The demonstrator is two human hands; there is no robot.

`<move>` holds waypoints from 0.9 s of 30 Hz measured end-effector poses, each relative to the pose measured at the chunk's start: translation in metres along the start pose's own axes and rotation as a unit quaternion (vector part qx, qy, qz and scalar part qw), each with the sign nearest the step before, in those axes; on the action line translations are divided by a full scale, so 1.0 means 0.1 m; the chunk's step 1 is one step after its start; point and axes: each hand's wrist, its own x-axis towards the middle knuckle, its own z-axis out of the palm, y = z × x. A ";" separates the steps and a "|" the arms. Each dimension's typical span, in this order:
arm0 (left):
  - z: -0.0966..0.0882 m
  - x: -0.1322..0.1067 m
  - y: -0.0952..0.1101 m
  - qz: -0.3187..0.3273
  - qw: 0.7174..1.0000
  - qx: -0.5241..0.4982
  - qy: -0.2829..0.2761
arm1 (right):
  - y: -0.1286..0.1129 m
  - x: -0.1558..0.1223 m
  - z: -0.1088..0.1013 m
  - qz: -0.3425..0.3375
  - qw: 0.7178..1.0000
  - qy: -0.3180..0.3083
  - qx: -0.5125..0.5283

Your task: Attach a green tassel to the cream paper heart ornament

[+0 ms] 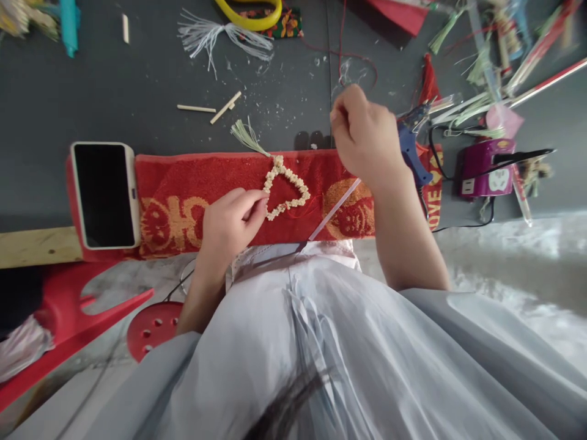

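A loop of small cream beads lies on a red towel, with a pale green tassel at its top end. At the loop's left side, my left hand has thumb and forefinger pinched on the beads. A fine red thread runs by the loop's lower right. My right hand is raised over the towel's far edge, its fingers closed; anything inside them is hidden. Just right of it is a blue glue gun. A translucent stick lies slanted across the towel.
A phone rests at the left. Small wooden sticks, a white thread bundle and yellow-handled scissors or a ring lie farther back. A purple power socket with cables stands right, near a red tassel.
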 end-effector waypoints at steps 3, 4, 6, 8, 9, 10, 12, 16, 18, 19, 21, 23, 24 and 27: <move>-0.05 0.00 -0.02 -0.023 1.000 0.003 -0.002 | -0.08 0.14 -0.13 0.041 0.998 -0.015 -0.048; -0.06 0.00 -0.03 -0.035 0.999 0.009 -0.008 | -0.11 0.19 -0.18 0.056 0.995 -0.033 -0.070; -0.08 0.00 -0.04 -0.055 0.998 0.021 -0.019 | -0.18 0.26 -0.24 0.087 0.989 -0.057 -0.101; -0.09 0.00 -0.05 -0.065 0.997 0.024 -0.017 | -0.22 0.31 -0.28 0.104 0.987 -0.058 -0.104; -0.08 -0.01 -0.06 -0.066 0.997 0.023 -0.014 | -0.23 0.32 -0.28 0.102 0.989 -0.055 -0.093; -0.08 -0.01 -0.06 -0.066 0.998 0.021 -0.013 | -0.23 0.32 -0.28 0.095 0.991 -0.054 -0.080; -0.07 -0.01 -0.08 -0.066 0.998 0.019 -0.010 | -0.22 0.30 -0.25 0.078 0.993 -0.064 -0.064; -0.05 -0.02 -0.12 -0.067 0.998 0.017 -0.009 | -0.13 0.22 -0.18 0.077 0.988 -0.093 -0.093; -0.04 -0.02 -0.14 -0.069 0.998 0.011 -0.010 | -0.03 0.16 -0.14 0.052 0.995 -0.068 -0.044; -0.04 -0.02 -0.14 -0.072 0.997 0.007 -0.010 | 0.02 0.13 -0.11 0.029 0.998 -0.049 -0.003; -0.03 -0.01 -0.15 -0.080 0.997 -0.001 -0.011 | 0.12 0.05 -0.07 0.001 0.998 -0.026 0.051; -0.02 0.00 -0.17 -0.095 0.995 -0.001 -0.014 | 0.19 -0.03 -0.04 -0.001 0.998 -0.023 0.064; -0.02 0.01 -0.17 -0.101 0.995 0.003 -0.014 | 0.20 -0.07 -0.03 0.002 0.998 -0.024 0.062; 0.01 0.03 -0.18 -0.106 0.994 0.004 -0.009 | 0.15 -0.18 -0.03 0.009 0.998 -0.024 0.058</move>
